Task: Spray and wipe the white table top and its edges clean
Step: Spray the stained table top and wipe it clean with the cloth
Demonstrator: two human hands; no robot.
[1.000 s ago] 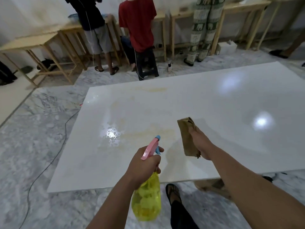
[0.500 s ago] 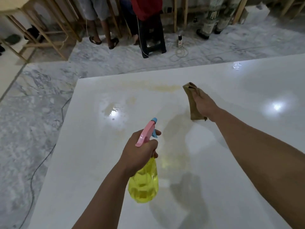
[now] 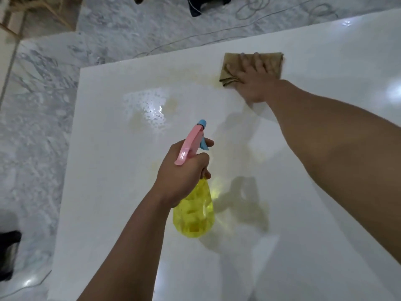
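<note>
White glossy table top [image 3: 282,213] filled most of the frame, hard, slick and wet where droplets beaded at upper centre. My right hand [image 3: 256,83], fingers spread flat, pressed a soft, limp brown folded cloth [image 3: 234,61] near the far edge at upper right. My left hand [image 3: 182,172] was clamped round the neck of a light yellow plastic spray bottle [image 3: 195,216] with a pink trigger, centre frame.

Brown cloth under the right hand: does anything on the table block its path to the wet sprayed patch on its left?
Nothing visible does. Between the cloth and the wet patch lies only bare table top with faint yellowish staining.
</note>
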